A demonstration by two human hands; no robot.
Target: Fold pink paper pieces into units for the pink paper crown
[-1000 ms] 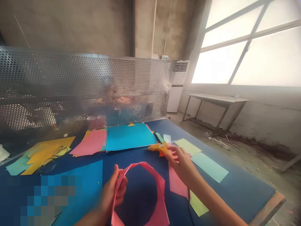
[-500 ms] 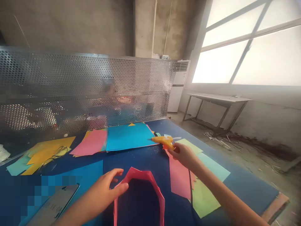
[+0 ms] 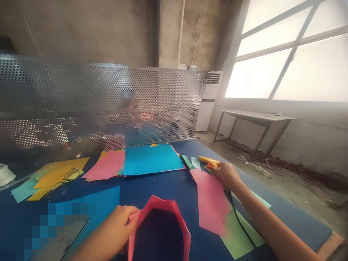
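At the right of the table my right hand (image 3: 227, 175) is closed round the grip of a yellow hot glue gun (image 3: 208, 160). Its black cord (image 3: 241, 219) trails down over pink and green paper. My left hand (image 3: 123, 220) pinches the left side of a folded pink paper ring (image 3: 160, 203), thumb on the near side, most fingers hidden behind the paper. The ring's lower part runs out of the picture. Beneath the glue gun hand lie a sheet of pink paper (image 3: 210, 203) and a sheet of green paper (image 3: 239, 235).
Blue sheets (image 3: 152, 159) lie at the table's back, beside pink sheets (image 3: 108, 165). Scissors (image 3: 67, 177) rest on yellow paper (image 3: 54, 173) at the left. A phone (image 3: 67, 235) lies front left. A perforated metal screen (image 3: 160, 94) borders the far edge, with a person blurred behind it.
My right hand has carried the glue gun to the right, away from the blue sheets. My left hand has gone from loosely beside the pink ring to gripping its left side.
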